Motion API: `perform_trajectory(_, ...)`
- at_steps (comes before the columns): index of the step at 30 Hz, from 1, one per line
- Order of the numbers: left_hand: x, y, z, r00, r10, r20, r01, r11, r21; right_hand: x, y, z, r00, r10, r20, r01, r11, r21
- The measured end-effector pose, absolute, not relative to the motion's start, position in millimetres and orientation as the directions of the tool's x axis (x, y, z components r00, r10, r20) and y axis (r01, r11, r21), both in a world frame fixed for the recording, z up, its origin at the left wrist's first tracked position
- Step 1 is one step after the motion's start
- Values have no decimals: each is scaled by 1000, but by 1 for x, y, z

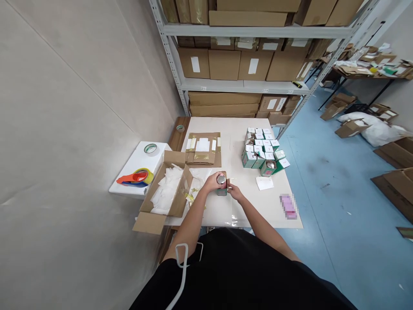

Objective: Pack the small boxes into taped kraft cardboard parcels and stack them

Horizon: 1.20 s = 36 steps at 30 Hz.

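Head view: the left hand (211,183) grips a metal-topped container (221,179), held at a small box (222,192) near the middle of the desk (247,211); the right hand's (235,191) fingertips meet the box's right side, though whether they pinch it cannot be told. To the left stands an open carton (181,196) with white packing; beyond lies flattened cardboard (192,160). Green-and-white boxes (250,160) cluster right, behind a paper slip (264,183). Shelving (226,86) bounds the far edge, the person's torso the near; bare desk surface separates small box and slip.
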<state>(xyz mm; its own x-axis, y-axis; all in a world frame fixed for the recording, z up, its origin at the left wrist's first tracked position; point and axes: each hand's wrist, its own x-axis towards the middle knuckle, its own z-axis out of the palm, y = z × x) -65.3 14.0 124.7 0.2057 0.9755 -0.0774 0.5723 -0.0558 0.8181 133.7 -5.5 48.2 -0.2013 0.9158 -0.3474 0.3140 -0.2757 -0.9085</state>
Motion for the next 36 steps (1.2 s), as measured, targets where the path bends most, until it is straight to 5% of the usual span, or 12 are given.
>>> perform_trajectory(3, -61, 12, 103, 247, 964, -98, 638, -86, 765, 133, -9, 51, -222, 896, -383, 311, -308, -899)
perform_trajectory(7, -58, 12, 78, 232, 926, -299, 761, 18, 648, 131, -12, 53, -231, 887, -400, 266, -338, -903)
perform_trajectory(10, -60, 11, 62, 237, 934, -266, 718, 16, 696, 130, -15, 54, -213, 893, -396, 196, -358, -913)
perform_trajectory(13, -68, 8, 47, 25, 982, -189, 603, 136, 786, 130, -17, 55, -176, 891, -418, 183, -388, -903)
perform_trajectory(17, -81, 4, 30, -280, 897, -342, 469, 438, 767, 130, -18, 51, -137, 883, -448, 236, -411, -881)
perform_trajectory(26, -71, 9, 14, -175, 900, -398, 471, 432, 769, 121, -15, 30, -150, 914, -376, 199, -345, -917)
perform_trajectory(32, -70, 14, 21, -124, 923, -365, 495, 376, 783, 118, -22, 21, -207, 917, -341, 474, -210, -855)
perform_trajectory(36, -65, 17, 32, -86, 950, -301, 486, 304, 819, 118, -27, 17, -226, 910, -348, 510, -194, -838)
